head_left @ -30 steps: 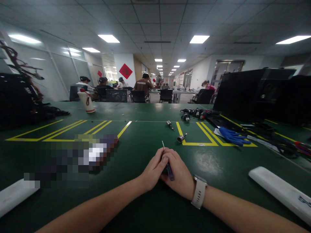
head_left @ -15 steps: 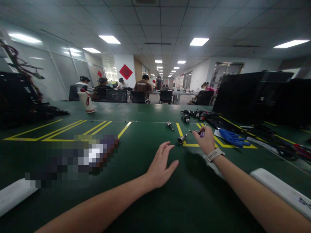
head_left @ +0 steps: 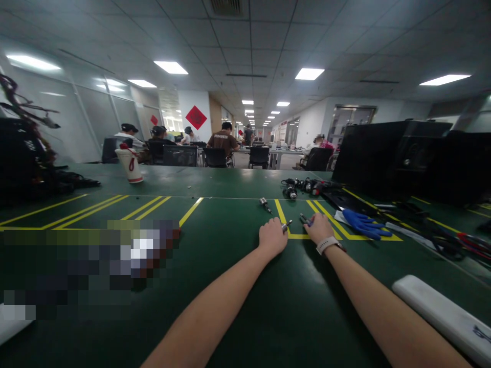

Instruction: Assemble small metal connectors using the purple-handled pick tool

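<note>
My left hand [head_left: 272, 237] is closed around a cup-shaped metal bit [head_left: 287, 225], resembling a hole saw. Only its thin shank shows past the fingers, pointing up and right; the cup is hidden in the hand. To the right, my right hand [head_left: 319, 228] grips a slim dark tool with a purplish part [head_left: 305, 220], its tip pointing left toward the bit. The exact kind of tool is too small to tell. A short gap separates the two hands. A second metal bit [head_left: 264, 205] lies on the green table [head_left: 230, 286] just beyond my left hand.
Several dark metal parts with cables [head_left: 303, 187] lie farther back. A blue glove [head_left: 362, 222] is right of my right hand, near a black case [head_left: 387, 153]. White bars [head_left: 441, 306] lie at both sides. A paper cup [head_left: 129, 164] stands back left. People sit beyond the table.
My left hand has moved forward and right and closed on the cup-shaped bit, which lay on the table before. My right hand, still holding the slim tool, has come slightly lower.
</note>
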`<state>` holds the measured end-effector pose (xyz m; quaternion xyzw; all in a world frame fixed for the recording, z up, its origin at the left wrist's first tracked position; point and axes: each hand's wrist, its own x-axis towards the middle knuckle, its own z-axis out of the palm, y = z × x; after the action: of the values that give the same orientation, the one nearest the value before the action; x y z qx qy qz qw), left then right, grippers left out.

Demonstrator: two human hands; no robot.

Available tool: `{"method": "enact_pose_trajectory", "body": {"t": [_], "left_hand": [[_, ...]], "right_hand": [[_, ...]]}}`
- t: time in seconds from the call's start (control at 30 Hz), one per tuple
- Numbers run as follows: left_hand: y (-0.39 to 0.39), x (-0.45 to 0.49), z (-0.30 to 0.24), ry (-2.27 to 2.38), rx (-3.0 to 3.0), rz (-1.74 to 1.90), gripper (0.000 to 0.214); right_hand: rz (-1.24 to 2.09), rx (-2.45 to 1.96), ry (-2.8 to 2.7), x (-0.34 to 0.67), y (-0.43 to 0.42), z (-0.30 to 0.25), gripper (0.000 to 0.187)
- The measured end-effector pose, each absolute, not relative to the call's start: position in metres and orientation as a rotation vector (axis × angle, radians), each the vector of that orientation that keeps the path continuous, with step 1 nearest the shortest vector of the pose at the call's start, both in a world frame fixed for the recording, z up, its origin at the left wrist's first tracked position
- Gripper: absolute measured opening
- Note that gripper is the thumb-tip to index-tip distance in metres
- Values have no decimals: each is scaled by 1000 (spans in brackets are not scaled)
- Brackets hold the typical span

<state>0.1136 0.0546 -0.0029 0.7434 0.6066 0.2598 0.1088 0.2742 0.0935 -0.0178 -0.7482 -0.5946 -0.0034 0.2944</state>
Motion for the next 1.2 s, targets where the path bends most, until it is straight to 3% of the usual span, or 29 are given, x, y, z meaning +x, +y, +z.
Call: {"method": "enact_pose_trajectory", "body": {"t": [0.43, 0.57, 0.67, 0.9, 1.2], "left_hand": [[-58, 17, 8, 1448, 2339, 955, 23], [-65, 1, 6, 1445, 2328, 1112, 14], [-61, 1, 4, 1413, 2281, 1164, 13], [-58, 5, 4, 1344, 2251, 844, 22], [-51, 8, 5, 1266, 2446, 793, 5]], "right_hand": [[236, -1606, -1378, 257, 72, 1, 13], [526, -1296, -1387, 220, 49, 16, 33], [750, -1078, -1415, 192, 12, 26, 38], [1402, -677, -1314, 185, -71, 27, 4], [1242, -821, -1540, 191, -70, 18, 7]]}}
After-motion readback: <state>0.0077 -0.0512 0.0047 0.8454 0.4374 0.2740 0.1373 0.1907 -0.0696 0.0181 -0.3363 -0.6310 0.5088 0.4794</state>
